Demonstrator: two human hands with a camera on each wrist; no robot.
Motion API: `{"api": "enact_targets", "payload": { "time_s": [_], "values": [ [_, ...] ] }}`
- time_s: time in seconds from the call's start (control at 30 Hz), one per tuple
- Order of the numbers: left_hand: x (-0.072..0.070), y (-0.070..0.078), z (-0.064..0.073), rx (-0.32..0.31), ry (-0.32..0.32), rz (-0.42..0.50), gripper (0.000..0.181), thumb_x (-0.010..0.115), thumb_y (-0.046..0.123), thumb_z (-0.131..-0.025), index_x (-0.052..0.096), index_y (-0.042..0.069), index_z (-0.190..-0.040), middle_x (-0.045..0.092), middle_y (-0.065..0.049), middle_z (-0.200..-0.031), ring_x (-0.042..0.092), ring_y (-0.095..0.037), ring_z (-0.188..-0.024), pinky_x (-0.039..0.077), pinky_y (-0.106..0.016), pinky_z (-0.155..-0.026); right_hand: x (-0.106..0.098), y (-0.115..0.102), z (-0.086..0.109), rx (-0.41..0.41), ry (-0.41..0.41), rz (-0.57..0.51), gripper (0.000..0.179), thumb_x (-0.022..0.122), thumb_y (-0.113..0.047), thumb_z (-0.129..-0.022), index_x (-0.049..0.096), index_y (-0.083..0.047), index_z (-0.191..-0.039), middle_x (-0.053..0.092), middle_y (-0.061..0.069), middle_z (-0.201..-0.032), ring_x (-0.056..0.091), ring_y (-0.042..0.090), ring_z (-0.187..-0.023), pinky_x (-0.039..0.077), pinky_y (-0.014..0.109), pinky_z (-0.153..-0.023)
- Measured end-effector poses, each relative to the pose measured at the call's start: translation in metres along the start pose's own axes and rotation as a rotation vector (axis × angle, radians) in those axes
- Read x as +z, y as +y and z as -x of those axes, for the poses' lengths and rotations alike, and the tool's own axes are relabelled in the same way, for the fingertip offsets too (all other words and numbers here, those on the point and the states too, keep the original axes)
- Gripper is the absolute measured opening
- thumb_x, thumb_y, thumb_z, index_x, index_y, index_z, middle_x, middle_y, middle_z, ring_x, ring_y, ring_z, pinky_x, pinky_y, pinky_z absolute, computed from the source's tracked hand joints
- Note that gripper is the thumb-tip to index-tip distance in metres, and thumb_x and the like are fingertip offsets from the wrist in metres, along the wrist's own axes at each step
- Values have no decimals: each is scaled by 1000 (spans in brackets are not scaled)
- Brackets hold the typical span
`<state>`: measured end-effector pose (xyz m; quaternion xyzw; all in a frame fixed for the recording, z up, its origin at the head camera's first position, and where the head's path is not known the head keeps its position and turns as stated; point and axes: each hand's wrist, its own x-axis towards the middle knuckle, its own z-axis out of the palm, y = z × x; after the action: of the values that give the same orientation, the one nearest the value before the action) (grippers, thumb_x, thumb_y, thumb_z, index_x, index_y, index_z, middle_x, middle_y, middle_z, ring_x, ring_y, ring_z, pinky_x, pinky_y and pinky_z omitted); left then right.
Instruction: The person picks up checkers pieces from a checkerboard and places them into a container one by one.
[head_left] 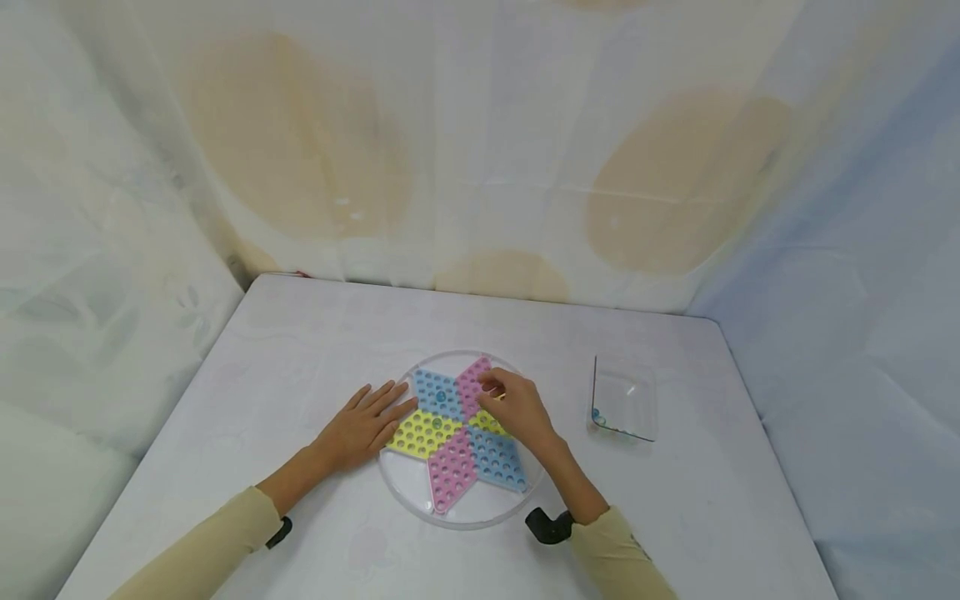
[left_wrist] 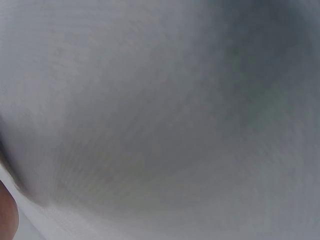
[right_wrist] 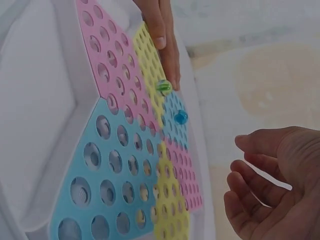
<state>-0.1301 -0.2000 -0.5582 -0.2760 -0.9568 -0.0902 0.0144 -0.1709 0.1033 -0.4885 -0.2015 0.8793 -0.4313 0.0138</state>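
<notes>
A round Chinese checkers board (head_left: pixel 452 471) with a pink, blue and yellow star full of holes lies on the table. My left hand (head_left: pixel 363 427) rests on its left rim, fingers spread and straight. Over the pink and yellow sections at the upper right hovers my right hand (head_left: pixel 519 408), its fingers loosely bent. In the right wrist view nothing shows between that hand's thumb and fingers (right_wrist: pixel 250 182). A blue marble (right_wrist: pixel 181 117) sits on a blue section, and a green marble (right_wrist: pixel 164 87) on a yellow one. The left wrist view is mostly blurred pale surface.
To the right of the board stands a clear square box (head_left: pixel 633 387) with several marbles (head_left: pixel 597 418) in its near left corner. The white table (head_left: pixel 712 500) has curtains (head_left: pixel 510 167) behind it and on both sides.
</notes>
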Motion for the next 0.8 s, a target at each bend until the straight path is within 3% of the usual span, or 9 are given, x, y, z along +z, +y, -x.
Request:
{"api": "enact_targets", "payload": {
  "time_s": [0.2, 0.33, 0.6, 0.8],
  "values": [
    [0, 0, 0, 0, 15, 18, 51, 45, 36, -105, 41, 24, -154, 27, -7, -163, 21, -30, -149, 18, -56, -117, 12, -3, -7, -3, -38, -30, 27, 71, -10, -91, 69, 1, -116, 71, 11, -104, 66, 24, -92, 57, 39, -80],
    [-1, -1, 1, -14, -13, 20, 51, 43, 37, -106, 39, 25, -156, 24, -6, -164, 18, -28, -150, 16, -55, -118, 21, -3, -13, -3, -67, -40, 25, 71, -10, -92, 69, 0, -115, 70, 10, -105, 66, 23, -94, 56, 38, -82],
    [-2, 0, 1, -10, 1, 24, 51, 45, 36, -105, 41, 24, -155, 27, -7, -163, 21, -30, -149, 16, -56, -118, 38, -1, -23, -83, -93, -34, 24, 70, -5, -90, 68, 5, -112, 69, 13, -101, 66, 21, -89, 56, 31, -79],
    [-3, 2, 1, -13, -4, 22, 51, 43, 36, -106, 40, 24, -155, 26, -7, -163, 20, -29, -150, 15, -55, -118, 46, -2, -31, -23, -135, -4, 25, 70, -6, -89, 70, 3, -112, 70, 11, -100, 65, 22, -90, 55, 31, -81]
  ]
}}
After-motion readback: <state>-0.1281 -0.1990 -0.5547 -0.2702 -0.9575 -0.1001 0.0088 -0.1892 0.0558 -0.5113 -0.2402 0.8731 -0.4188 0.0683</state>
